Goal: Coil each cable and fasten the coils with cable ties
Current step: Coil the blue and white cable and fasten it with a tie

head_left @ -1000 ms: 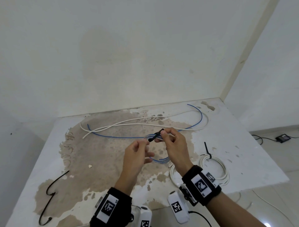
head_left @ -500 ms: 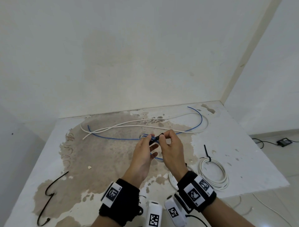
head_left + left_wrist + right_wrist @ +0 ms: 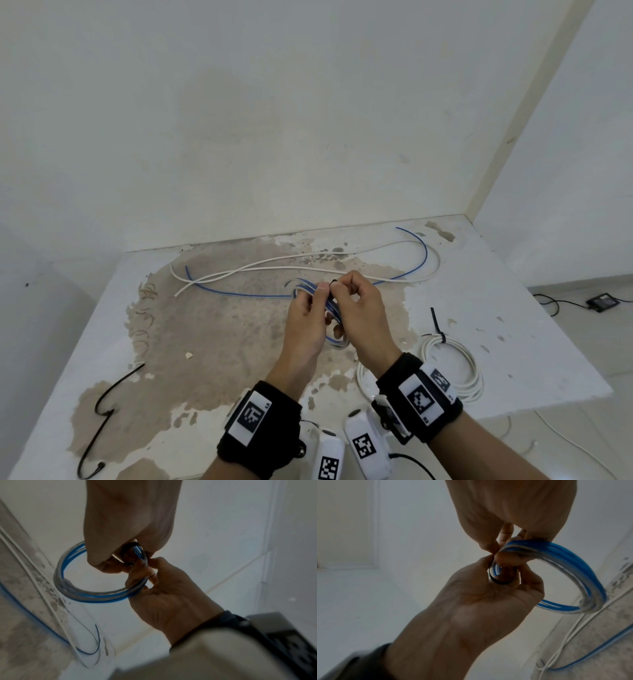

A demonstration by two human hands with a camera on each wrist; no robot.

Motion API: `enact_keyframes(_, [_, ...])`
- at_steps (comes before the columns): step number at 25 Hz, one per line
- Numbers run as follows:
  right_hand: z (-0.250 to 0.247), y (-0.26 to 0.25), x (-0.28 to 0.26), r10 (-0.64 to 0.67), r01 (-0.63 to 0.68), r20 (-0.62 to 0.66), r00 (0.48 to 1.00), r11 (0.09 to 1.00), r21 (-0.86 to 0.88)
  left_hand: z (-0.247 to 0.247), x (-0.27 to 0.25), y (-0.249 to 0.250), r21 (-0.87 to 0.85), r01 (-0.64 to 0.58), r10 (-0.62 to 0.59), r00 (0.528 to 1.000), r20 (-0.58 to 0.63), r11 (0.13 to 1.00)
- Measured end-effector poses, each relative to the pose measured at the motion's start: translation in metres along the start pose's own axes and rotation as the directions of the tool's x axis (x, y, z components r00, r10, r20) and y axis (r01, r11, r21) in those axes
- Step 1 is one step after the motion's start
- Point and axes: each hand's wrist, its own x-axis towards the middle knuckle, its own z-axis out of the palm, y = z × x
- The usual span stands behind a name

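A small coil of blue cable (image 3: pixel 334 310) hangs above the middle of the table (image 3: pixel 496 342), held between both hands. My left hand (image 3: pixel 320 294) pinches the coil's top strands with thumb and fingers. My right hand (image 3: pixel 339 286) pinches a black cable tie (image 3: pixel 334 282) at the same spot. In the left wrist view the tie (image 3: pixel 133 553) forms a loose loop round the coil (image 3: pixel 96 596). The right wrist view shows that loop (image 3: pixel 501 581) against the left palm and the coil (image 3: pixel 573 566) curving away to the right.
A white cable coil (image 3: pixel 455 370) bound with a black tie (image 3: pixel 438 325) lies at the front right near the table's edge. Loose white cable (image 3: pixel 274 265) and blue cable (image 3: pixel 239 293) run across the back. A black tie (image 3: pixel 102 411) lies front left. Walls stand behind and right.
My left hand has moved up and right to meet the right hand at the coil's top. The tie, which stuck out between the hands before, is now mostly hidden by the fingers.
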Motion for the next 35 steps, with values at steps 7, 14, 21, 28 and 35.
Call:
enact_keyframes(7, [-0.018, -0.008, 0.019, -0.166, 0.131, -0.137, 0.977, 0.964, -0.230, -0.006, 0.000, 0.007, 0.150, -0.098, 0.083, 0.991, 0.105, 0.984])
enact_keyframes(14, [-0.037, -0.021, 0.043, 0.020, -0.023, -0.196, 0.980, 1.000, -0.012, 0.005, -0.002, 0.013, -0.020, 0.042, -0.037, 0.980, 0.198, 0.999])
enact_keyframes(21, [-0.036, -0.017, 0.032, 0.029, -0.029, 0.040, 0.999, 1.000, -0.005, 0.003, -0.002, 0.017, -0.175, 0.165, -0.122, 0.964, 0.236, 0.971])
enact_keyframes(28, [-0.043, -0.019, 0.038, 0.029, -0.028, 0.069, 0.997, 1.000, -0.009, 0.005, -0.002, 0.024, -0.127, 0.280, -0.243, 0.937, 0.251, 0.952])
enact_keyframes(35, [-0.049, -0.015, 0.044, 0.102, -0.104, 0.135, 0.986, 0.995, 0.005, 0.001, -0.004, 0.021, -0.173, 0.300, -0.253, 0.934, 0.250, 0.938])
